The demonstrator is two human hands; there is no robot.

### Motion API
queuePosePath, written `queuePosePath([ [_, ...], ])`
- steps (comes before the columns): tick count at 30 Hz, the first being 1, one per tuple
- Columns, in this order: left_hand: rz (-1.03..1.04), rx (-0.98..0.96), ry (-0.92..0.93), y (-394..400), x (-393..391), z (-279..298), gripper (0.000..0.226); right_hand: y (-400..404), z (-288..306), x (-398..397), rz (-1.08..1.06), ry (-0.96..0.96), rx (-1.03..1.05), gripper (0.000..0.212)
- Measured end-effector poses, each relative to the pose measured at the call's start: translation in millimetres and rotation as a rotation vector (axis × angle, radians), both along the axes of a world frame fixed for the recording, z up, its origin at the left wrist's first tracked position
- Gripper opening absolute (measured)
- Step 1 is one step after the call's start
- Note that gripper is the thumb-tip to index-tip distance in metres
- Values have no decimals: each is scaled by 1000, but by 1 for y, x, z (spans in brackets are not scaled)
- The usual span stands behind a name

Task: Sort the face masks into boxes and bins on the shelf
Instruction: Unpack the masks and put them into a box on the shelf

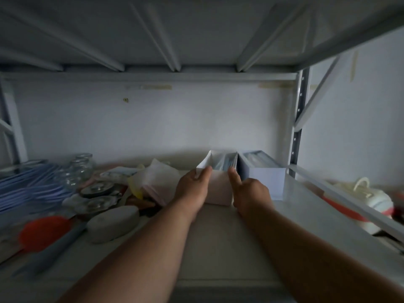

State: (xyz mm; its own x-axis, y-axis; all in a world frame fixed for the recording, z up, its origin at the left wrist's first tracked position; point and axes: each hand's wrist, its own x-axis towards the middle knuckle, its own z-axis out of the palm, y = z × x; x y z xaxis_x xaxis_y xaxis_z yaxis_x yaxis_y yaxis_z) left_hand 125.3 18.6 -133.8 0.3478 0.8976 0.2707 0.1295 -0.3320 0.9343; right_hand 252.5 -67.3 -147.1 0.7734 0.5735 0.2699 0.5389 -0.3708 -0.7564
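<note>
A white open box (219,190) stands on the shelf (218,237) in the middle, with pale blue face masks (225,164) standing inside it. My left hand (192,189) grips the box's near left corner, thumb over the rim. My right hand (249,193) rests at the near right corner, its forefinger stretched up along the rim and the other fingers curled. Right beside it stands a second white box (265,178), also filled with masks. A loose heap of white and pink masks (156,180) lies to the left of the first box.
The left of the shelf is crowded: blue masks in a stack (28,186), glass jars (80,169), metal lids (96,189), a grey case (113,221) and an orange round thing (43,232). The shelf's upright post (298,127) stands at the back right. A white and red object (371,200) lies beyond the right rail.
</note>
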Motion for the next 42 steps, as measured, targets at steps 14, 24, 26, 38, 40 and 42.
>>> queuePosePath([
  [14, -100, -53, -119, -17, -25, 0, 28, -22, 4, -12, 168, 138, 208, 66],
  [24, -433, -39, -43, -5, -23, -11, 108, -18, -3, -1, 333, 270, 398, 15],
  [26, -439, 4, 22, -4, -24, -13, 120, -17, -4, -1, 331, 247, 423, 34],
  [38, -229, 238, 72, 4, -23, -17, 112, -24, -9, 4, 473, 50, 234, 52],
  [40, -197, 254, 63, 8, -23, -16, 102, -24, -9, 5, 458, 48, 241, 48],
  [42, -184, 275, 49, 8, -24, -14, 98, -23, -7, 4, 457, 51, 259, 50],
])
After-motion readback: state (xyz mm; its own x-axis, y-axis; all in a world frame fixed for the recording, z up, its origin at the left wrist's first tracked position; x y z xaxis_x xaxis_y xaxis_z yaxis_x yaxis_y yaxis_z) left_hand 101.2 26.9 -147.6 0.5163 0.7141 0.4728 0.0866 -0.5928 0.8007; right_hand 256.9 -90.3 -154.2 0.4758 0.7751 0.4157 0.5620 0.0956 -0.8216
